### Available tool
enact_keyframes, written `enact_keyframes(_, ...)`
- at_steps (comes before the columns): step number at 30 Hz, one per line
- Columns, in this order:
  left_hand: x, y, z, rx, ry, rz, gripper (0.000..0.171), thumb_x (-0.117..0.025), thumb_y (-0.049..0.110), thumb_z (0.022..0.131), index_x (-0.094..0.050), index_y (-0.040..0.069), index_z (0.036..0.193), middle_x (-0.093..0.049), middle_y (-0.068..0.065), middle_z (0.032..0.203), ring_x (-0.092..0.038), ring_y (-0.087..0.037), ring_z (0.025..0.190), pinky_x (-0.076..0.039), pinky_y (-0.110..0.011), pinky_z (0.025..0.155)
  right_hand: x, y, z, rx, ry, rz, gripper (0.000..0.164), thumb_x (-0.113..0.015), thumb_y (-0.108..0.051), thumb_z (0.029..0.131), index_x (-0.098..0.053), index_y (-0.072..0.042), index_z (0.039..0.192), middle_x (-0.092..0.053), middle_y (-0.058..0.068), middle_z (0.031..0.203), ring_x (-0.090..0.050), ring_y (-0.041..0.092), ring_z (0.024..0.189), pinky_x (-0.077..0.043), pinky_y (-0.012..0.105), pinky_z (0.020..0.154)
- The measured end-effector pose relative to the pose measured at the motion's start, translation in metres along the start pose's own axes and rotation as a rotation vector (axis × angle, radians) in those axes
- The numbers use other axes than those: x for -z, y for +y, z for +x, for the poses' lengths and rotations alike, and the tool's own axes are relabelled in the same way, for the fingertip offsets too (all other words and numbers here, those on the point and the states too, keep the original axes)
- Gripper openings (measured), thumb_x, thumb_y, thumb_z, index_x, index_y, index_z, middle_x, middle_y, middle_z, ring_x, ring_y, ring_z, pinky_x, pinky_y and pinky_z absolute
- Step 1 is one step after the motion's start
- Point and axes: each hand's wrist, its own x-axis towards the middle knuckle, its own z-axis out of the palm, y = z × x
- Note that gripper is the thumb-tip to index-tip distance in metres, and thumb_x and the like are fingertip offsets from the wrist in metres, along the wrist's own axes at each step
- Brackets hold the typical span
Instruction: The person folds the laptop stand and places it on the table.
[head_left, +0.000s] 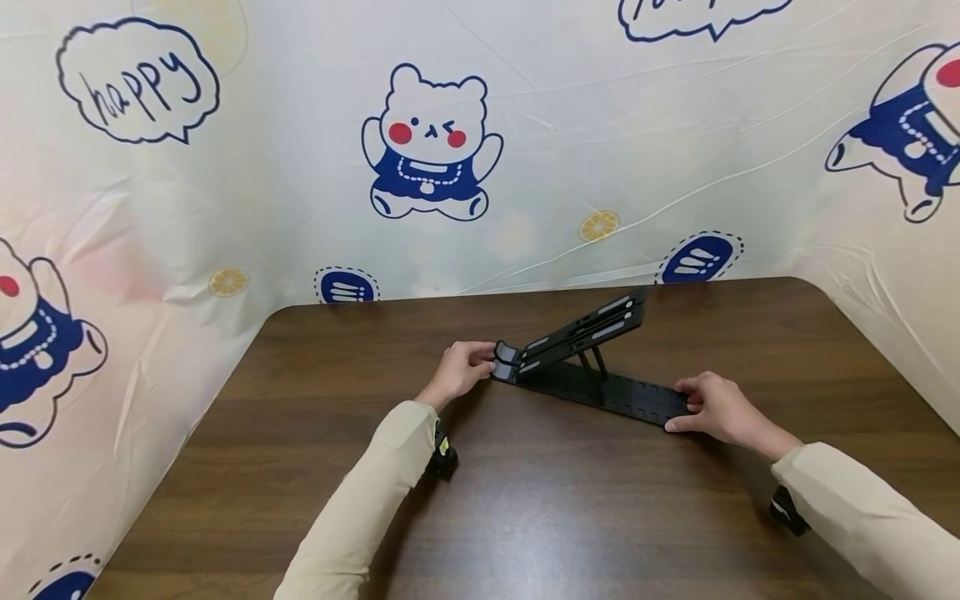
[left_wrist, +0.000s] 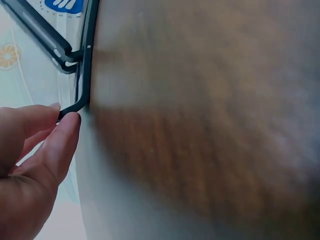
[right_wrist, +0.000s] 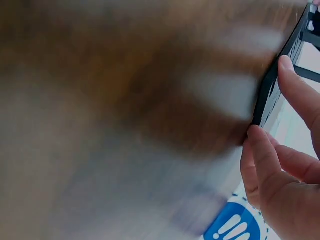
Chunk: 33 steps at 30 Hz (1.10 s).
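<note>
A black folding laptop stand (head_left: 626, 397) lies across the table, its long flat base slanting toward the lower right. Its slotted upper plate (head_left: 581, 332) is raised at an angle on a thin strut. At the base's left end is a curved, grey-padded lip (head_left: 506, 360). My left hand (head_left: 459, 371) pinches that lip between thumb and fingers; the left wrist view shows the fingertips on the edge of the stand (left_wrist: 88, 65). With thumb and fingers, my right hand (head_left: 716, 408) grips the base's right end, seen closely in the right wrist view beside the stand's edge (right_wrist: 264, 95).
The brown wooden table (head_left: 525, 517) extends around the stand, with rounded far corners. Behind it and at the sides hangs a pale curtain (head_left: 300, 167) printed with bears and lettering. Dark cameras are strapped to both wrists.
</note>
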Motion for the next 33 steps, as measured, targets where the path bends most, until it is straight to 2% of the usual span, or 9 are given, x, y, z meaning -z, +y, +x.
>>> enact_keyframes(5,0.0,-0.001,0.007,0.009,0.042,0.041,0.029,-0.059,0.001,0.083,-0.059,-0.002,0.112,-0.062,-0.014,0.105,-0.06,-0.023,0.091,-0.05,-0.03,0.073,-0.005,-0.006,-0.007,0.025,0.001,0.021,0.062,-0.08,-0.025,0.062,-0.056,0.014,0.103,-0.057,0.022,0.093,-0.058,0.025,0.078,-0.051,0.035,0.065)
enact_keyframes(12,-0.001,0.0,0.019,0.027,0.071,0.094,0.027,-0.058,0.002,0.084,-0.06,0.0,0.111,-0.063,-0.012,0.104,-0.059,-0.022,0.093,-0.047,-0.032,0.079,-0.012,-0.014,-0.017,0.001,-0.015,0.059,0.061,-0.08,-0.026,0.061,-0.057,0.012,0.102,-0.056,0.017,0.092,-0.056,0.022,0.079,-0.05,0.031,0.064)
enact_keyframes(16,-0.002,0.003,0.024,0.02,0.086,0.125,0.025,-0.058,0.002,0.084,-0.061,0.0,0.109,-0.063,-0.013,0.102,-0.059,-0.022,0.093,-0.047,-0.032,0.08,-0.016,-0.018,-0.021,-0.008,-0.004,0.055,0.059,-0.081,-0.026,0.061,-0.057,0.011,0.1,-0.055,0.015,0.089,-0.055,0.021,0.078,-0.05,0.032,0.065)
enact_keyframes(21,-0.005,0.003,0.029,0.018,0.118,0.139,0.022,-0.058,0.002,0.084,-0.064,0.0,0.105,-0.064,-0.012,0.099,-0.06,-0.022,0.092,-0.047,-0.032,0.079,-0.019,-0.023,-0.025,-0.007,0.019,0.051,0.056,-0.082,-0.026,0.059,-0.058,0.009,0.095,-0.056,0.013,0.087,-0.054,0.021,0.076,-0.05,0.033,0.065)
enact_keyframes(28,-0.01,0.0,0.036,0.036,0.184,0.134,0.017,-0.061,0.005,0.083,-0.067,0.002,0.099,-0.066,-0.01,0.094,-0.06,-0.02,0.086,-0.047,-0.031,0.076,-0.024,-0.029,-0.028,0.036,0.039,0.045,0.045,-0.082,-0.024,0.058,-0.058,0.003,0.085,-0.053,0.002,0.073,-0.049,0.01,0.064,-0.044,0.022,0.056)
enact_keyframes(33,-0.014,-0.001,0.04,0.039,0.203,0.111,0.017,-0.061,0.004,0.082,-0.067,0.001,0.098,-0.065,-0.011,0.094,-0.06,-0.021,0.085,-0.047,-0.031,0.076,-0.027,-0.033,-0.03,0.076,0.017,0.059,0.038,-0.081,-0.022,0.059,-0.058,-0.001,0.08,-0.05,-0.002,0.068,-0.045,0.006,0.06,-0.041,0.021,0.053)
